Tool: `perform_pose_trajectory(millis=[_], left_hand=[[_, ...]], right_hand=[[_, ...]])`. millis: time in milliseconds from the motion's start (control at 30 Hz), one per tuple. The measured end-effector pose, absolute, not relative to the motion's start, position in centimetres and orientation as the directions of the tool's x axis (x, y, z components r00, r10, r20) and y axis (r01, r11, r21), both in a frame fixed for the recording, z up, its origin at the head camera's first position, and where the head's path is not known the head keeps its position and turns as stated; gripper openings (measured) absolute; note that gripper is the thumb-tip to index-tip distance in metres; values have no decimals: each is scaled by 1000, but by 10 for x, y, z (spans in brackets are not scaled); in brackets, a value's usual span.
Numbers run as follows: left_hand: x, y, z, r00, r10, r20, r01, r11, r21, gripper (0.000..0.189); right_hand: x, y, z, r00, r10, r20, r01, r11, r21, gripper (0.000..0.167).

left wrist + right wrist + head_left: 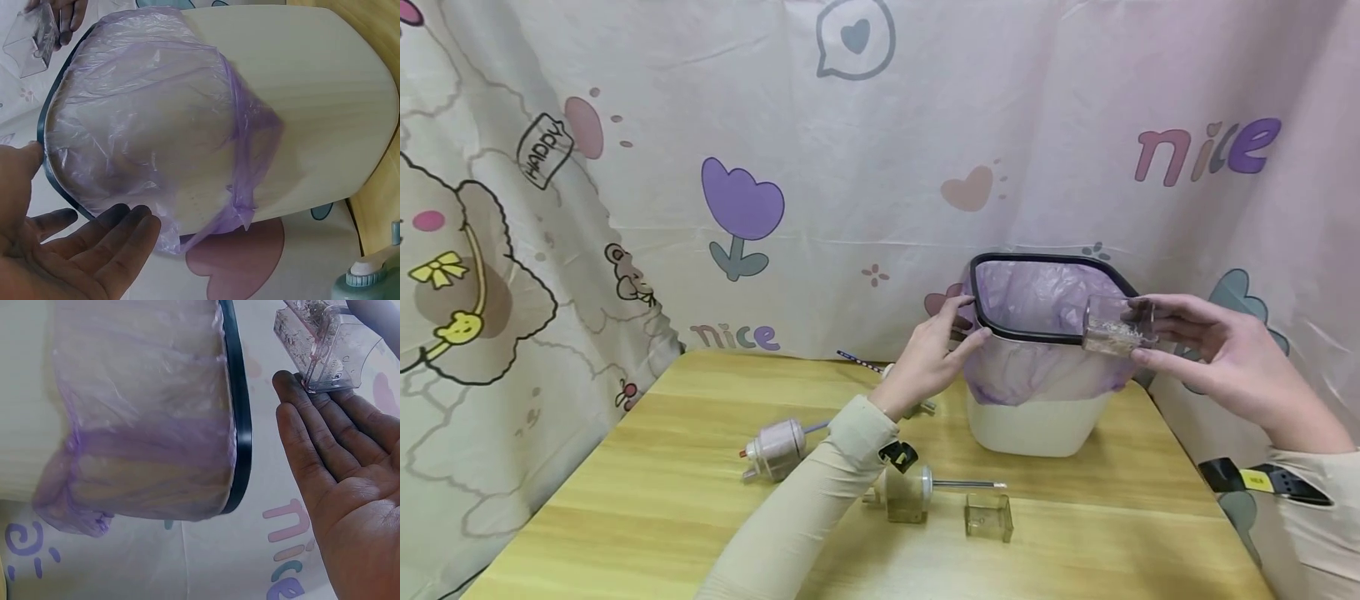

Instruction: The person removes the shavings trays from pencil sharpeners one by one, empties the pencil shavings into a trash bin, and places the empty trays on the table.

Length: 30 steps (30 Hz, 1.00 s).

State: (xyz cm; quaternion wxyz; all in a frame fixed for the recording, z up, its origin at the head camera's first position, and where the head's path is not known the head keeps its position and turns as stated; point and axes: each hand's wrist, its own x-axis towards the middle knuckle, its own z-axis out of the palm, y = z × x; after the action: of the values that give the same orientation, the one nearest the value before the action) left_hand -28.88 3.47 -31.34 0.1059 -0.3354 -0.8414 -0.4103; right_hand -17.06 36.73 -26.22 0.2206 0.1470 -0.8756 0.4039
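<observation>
Between thumb and fingers my right hand [1232, 350] holds a clear plastic shavings box [1108, 337] at the front right rim of the trash bin [1037, 429]. Pencil shavings [312, 315] show inside the box in the right wrist view. The bin is white with a black rim ring [1030, 336] and a purple bag [1022, 367] folded over its edge. My left hand [928, 354] is at the bin's left front corner. Its thumb touches the rim, and its other fingers extend fairly straight alongside the bag in the left wrist view.
Left of the bin lies a pinkish pencil sharpener [778, 450] with a pencil in it. A second sharpener [906, 496] with a dark pencil lies near the front, beside another clear box [988, 518]. A third is partly hidden behind my left hand. A printed curtain [850, 167] hangs behind.
</observation>
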Motion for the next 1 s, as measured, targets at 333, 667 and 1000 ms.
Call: perform_pose_trajectory(millis=[333,667,1000], left_hand=[[-289,38,-312,-752,475,458,653,441,615,60],[-290,36,-310,-753,483,447,648,427,631,60],[-289,36,-311,-764,486,425,626,397,671,60]], right_hand=[[-180,379,-251,-897,-1,442,-308,720,-623,57],[-196,386,-243,-918,1,397,-253,769,-587,59],[-211,386,-233,-933,-37,358,-250,783,-570,59]])
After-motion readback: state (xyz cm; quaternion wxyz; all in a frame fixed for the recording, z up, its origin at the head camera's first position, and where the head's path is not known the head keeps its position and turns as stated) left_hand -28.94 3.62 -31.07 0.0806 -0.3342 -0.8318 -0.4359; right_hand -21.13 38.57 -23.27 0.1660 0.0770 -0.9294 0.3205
